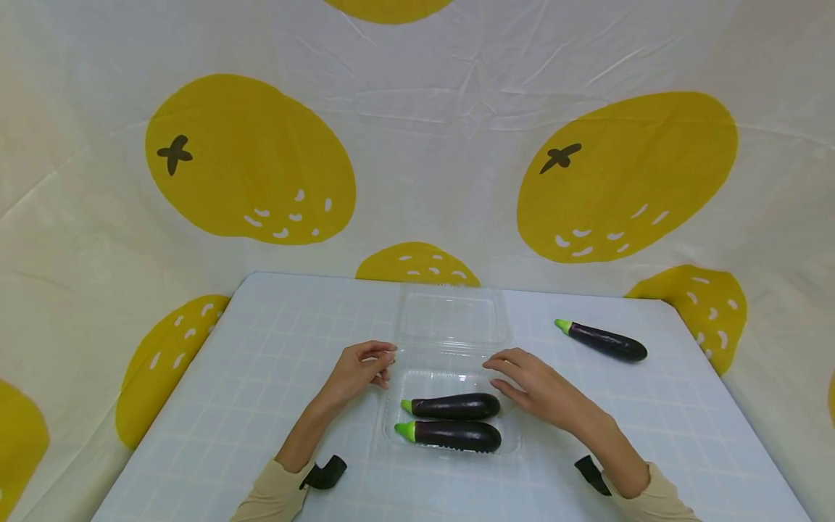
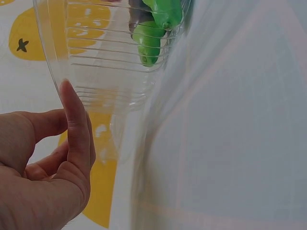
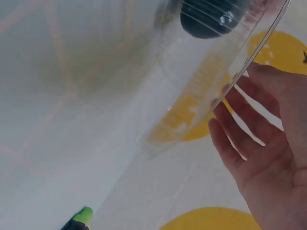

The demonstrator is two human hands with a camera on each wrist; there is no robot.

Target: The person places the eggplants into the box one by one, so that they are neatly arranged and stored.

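A clear plastic clamshell container [image 1: 515,444] stands with its lid [image 1: 451,313] folded back on the far side. Two eggplants, one nearer [image 1: 458,436] and one behind it [image 1: 455,407], lie side by side in its base, green stems toward the left. My left hand [image 1: 360,371] is at the base's left rim near the hinge, and a fingertip touches or nearly touches the rim in the left wrist view. At the right rim, my right hand [image 1: 538,386] has its fingers loosely bent; thumb and fingertips are by the edge in the right wrist view.
A third eggplant [image 1: 607,342] lies on the table at the back right, outside the container. The table [image 1: 261,348] has a pale checked cover. Behind it hangs a white cloth [image 1: 430,159] with yellow fruit prints.
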